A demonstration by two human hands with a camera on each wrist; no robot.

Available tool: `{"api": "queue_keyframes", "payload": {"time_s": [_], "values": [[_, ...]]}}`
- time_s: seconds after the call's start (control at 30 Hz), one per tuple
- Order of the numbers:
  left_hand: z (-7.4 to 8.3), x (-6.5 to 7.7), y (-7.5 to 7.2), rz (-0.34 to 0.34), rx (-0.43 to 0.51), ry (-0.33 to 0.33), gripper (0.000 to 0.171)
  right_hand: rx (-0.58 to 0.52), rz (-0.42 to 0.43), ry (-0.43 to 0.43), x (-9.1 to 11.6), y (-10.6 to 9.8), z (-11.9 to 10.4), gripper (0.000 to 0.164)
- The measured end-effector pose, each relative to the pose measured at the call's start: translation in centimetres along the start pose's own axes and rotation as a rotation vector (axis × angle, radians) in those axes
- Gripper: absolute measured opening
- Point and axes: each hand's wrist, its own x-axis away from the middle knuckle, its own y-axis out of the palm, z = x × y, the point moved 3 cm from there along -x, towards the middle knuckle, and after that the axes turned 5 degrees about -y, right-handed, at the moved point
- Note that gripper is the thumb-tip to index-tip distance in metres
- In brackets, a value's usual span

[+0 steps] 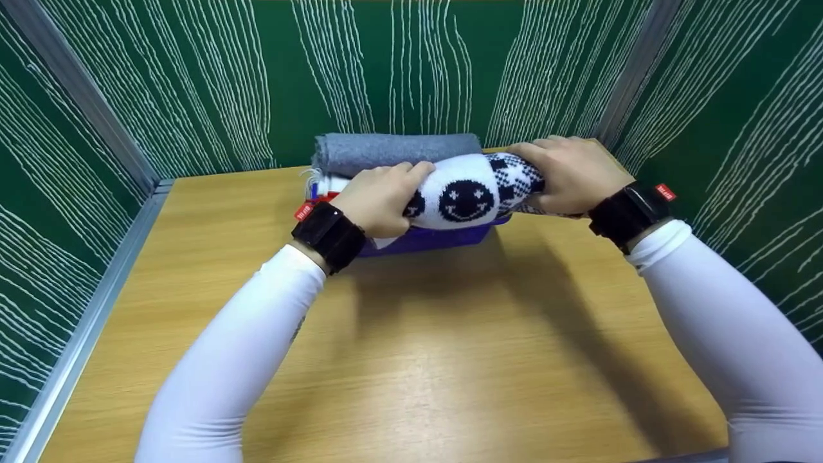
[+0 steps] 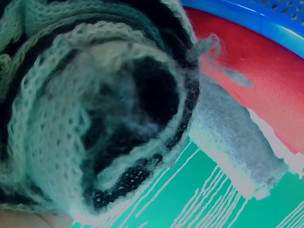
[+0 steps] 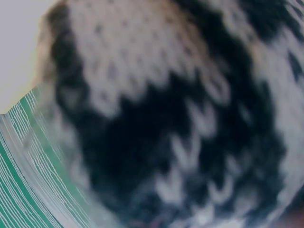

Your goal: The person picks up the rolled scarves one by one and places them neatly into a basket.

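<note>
Both hands hold a rolled-up black-and-white knitted scarf (image 1: 466, 196) with a smiley face on it, just above the near side of a blue-purple basket (image 1: 443, 240). The left hand (image 1: 382, 200) grips one end, thumb below and fingers over the top. At the other end, the right hand (image 1: 572, 172) grips the patterned part. The roll's spiral end (image 2: 57, 128) fills much of the left wrist view. In the right wrist view the knit (image 3: 142, 142) is close and blurred. Behind it lies a grey rolled cloth (image 1: 398, 151) in the basket.
Red fabric (image 2: 251, 66) shows beside the basket's blue rim (image 2: 256, 16). White fringe (image 1: 313, 179) hangs at the basket's left. The wooden table (image 1: 411, 360) is bounded by green, white-streaked panels (image 1: 283, 77) at the back and both sides.
</note>
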Motion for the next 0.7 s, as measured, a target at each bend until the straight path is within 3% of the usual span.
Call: {"api": "queue_keyframes", "payload": {"time_s": [0.7], "values": [[-1.9,1.5,-0.6,0.01,0.017,-0.019,0.083,-0.046,0.03,-0.054,-1.7,0.4,-1.7,0.072]]}}
